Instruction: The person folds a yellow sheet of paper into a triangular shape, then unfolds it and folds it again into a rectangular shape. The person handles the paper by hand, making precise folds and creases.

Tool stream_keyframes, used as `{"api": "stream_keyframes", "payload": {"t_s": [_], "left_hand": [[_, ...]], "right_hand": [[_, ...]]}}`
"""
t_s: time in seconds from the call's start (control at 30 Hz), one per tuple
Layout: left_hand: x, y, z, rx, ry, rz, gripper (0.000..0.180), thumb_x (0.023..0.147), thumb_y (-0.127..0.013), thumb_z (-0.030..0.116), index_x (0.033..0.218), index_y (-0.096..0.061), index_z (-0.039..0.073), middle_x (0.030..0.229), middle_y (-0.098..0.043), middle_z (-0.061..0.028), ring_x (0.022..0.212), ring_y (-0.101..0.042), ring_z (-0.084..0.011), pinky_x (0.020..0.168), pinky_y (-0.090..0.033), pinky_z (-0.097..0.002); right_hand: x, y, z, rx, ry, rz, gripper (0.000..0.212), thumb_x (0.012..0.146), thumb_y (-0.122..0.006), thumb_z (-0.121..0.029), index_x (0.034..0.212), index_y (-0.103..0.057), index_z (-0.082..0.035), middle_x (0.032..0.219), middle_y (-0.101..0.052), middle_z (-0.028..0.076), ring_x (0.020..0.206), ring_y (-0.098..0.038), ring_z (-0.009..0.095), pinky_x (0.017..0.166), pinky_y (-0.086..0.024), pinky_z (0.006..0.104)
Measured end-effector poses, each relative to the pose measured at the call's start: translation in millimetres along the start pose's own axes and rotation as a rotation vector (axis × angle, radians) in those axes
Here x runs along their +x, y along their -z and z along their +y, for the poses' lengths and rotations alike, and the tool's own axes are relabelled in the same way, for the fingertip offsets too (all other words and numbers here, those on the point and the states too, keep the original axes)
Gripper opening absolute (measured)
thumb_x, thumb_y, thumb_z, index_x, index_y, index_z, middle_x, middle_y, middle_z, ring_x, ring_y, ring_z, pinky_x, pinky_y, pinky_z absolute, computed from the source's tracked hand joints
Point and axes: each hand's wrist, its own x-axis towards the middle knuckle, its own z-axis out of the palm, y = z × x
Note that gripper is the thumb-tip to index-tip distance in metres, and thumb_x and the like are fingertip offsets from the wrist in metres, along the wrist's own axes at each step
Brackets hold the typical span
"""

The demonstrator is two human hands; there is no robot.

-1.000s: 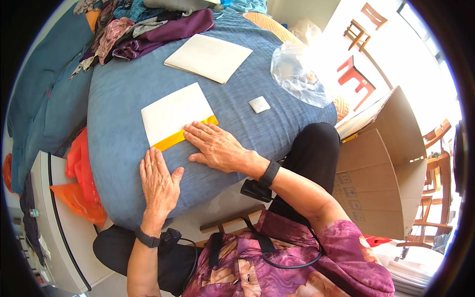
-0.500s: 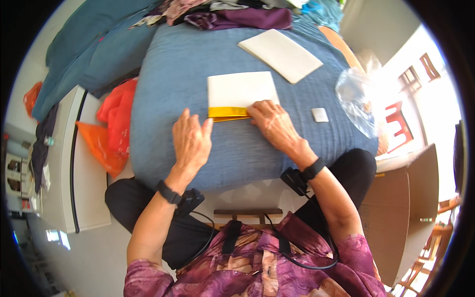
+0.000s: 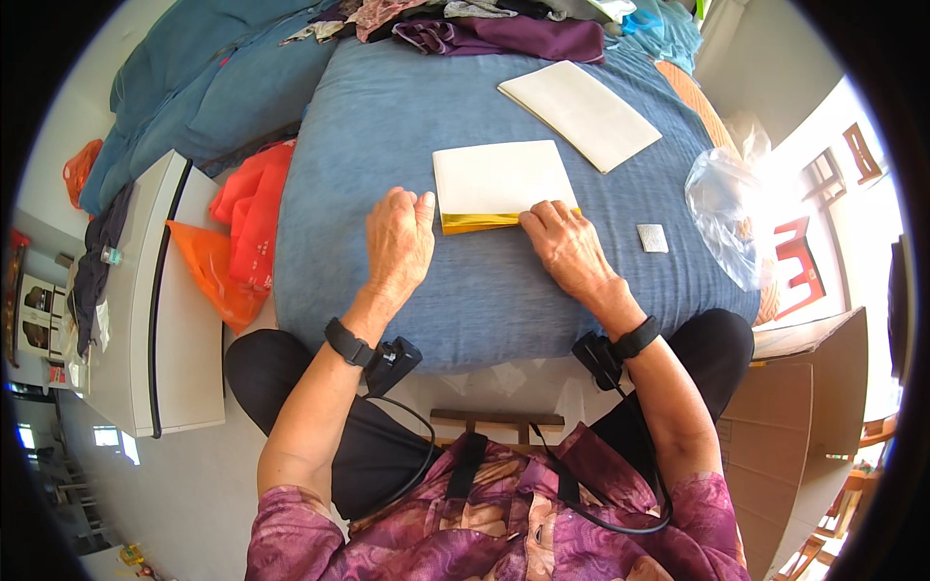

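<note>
A folded white paper sheet with a gold underside [image 3: 502, 179] lies on the blue cushion [image 3: 407, 116] in front of me. My left hand [image 3: 397, 240] rests flat on the cushion, fingertips touching the sheet's near left corner. My right hand [image 3: 564, 247] lies flat at the sheet's near right corner, fingertips on the gold strip. Neither hand grips anything. A second stack of white sheets [image 3: 581, 113] lies farther back to the right.
A small grey square piece [image 3: 652, 238] lies right of my right hand, beside a clear plastic bag [image 3: 727, 208]. Purple and patterned cloths [image 3: 504, 34] are heaped at the far edge. Orange bags [image 3: 232, 242] and a white cabinet [image 3: 136, 320] stand left; a cardboard box [image 3: 804, 407] right.
The view has swung so the cushion and sheet sit more centred. Both hands stay flat at the sheet's near edge, the left one now touching its corner.
</note>
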Motion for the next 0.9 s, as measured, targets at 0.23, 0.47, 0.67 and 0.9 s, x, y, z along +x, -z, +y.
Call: {"api": "stream_keyframes", "payload": {"t_s": [0.23, 0.47, 0.67, 0.9], "left_hand": [[10, 3, -15, -0.085, 0.073, -0.025, 0.044, 0.096, -0.069, 0.029, 0.116, -0.062, -0.01, 0.115, -0.066, -0.0286, 0.11, -0.062, -0.0433, 0.095, -0.049, -0.0489], [17, 14, -7, -0.167, 0.276, -0.351, 0.06, 0.086, -0.082, 0.027, 0.126, -0.06, -0.012, 0.119, -0.066, -0.0286, 0.105, -0.068, -0.033, 0.089, -0.056, -0.0409], [14, 11, -3, -0.376, 0.372, -0.401, 0.057, 0.078, -0.087, 0.02, 0.12, -0.062, -0.011, 0.104, -0.067, -0.0205, 0.09, -0.067, -0.0278, 0.08, -0.056, -0.0392], [12, 6, -2, -0.34, 0.223, -0.245, 0.07, 0.08, -0.085, 0.016, 0.136, -0.052, -0.01, 0.126, -0.063, -0.0274, 0.113, -0.065, -0.0337, 0.096, -0.053, -0.0407]], "right_hand": [[-4, 0, 13, 0.192, -0.058, 0.126, 0.016, 0.08, -0.065, 0.004, 0.093, -0.067, -0.005, 0.107, -0.071, 0.009, 0.115, -0.064, 0.031, 0.103, -0.05, 0.0449], [-5, -8, 16, 0.533, -0.274, 0.134, 0.02, 0.077, -0.066, 0.01, 0.081, -0.071, -0.008, 0.119, -0.071, 0.006, 0.124, -0.06, 0.031, 0.102, -0.05, 0.0406], [-1, -13, 25, 1.015, -0.504, 0.137, 0.027, 0.082, -0.06, 0.017, 0.084, -0.076, -0.005, 0.13, -0.066, 0.009, 0.117, -0.063, 0.023, 0.101, -0.05, 0.0315], [0, -15, 28, 1.432, -0.484, 0.166, 0.028, 0.086, -0.057, 0.018, 0.084, -0.076, -0.003, 0.139, -0.061, 0.013, 0.118, -0.063, 0.022, 0.101, -0.051, 0.0297]]}}
